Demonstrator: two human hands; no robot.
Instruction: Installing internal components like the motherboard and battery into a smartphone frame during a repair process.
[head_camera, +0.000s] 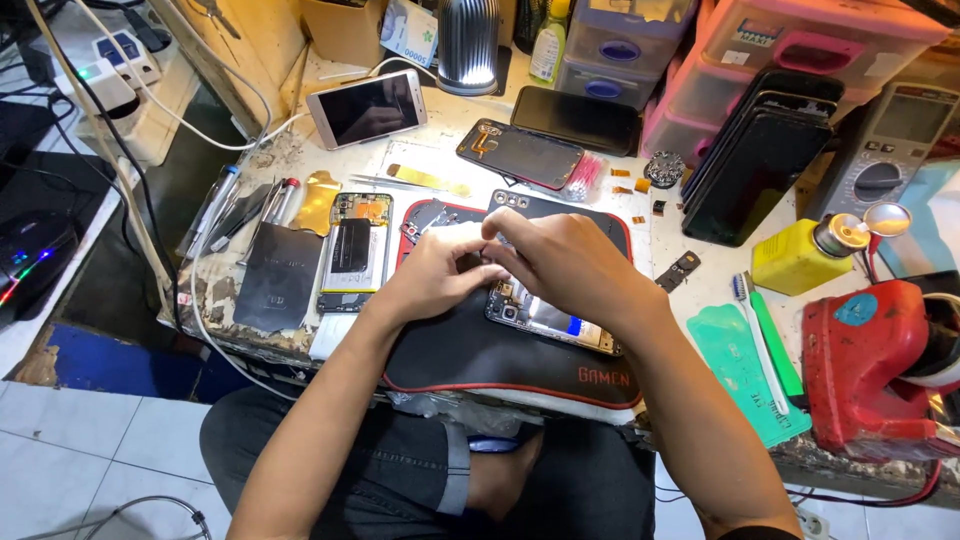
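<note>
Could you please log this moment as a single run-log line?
left hand: on opened phone | right hand: pinching at its top edge | phone: on black mat | beside: second opened phone

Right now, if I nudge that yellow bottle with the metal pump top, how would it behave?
The yellow bottle looks squat and square-sided, so it would probably slide rather than roll. Its metal pump top may make it slightly top-heavy, so a high push might tip it. It stands close beside the red tool, so there is little room that way.
</note>
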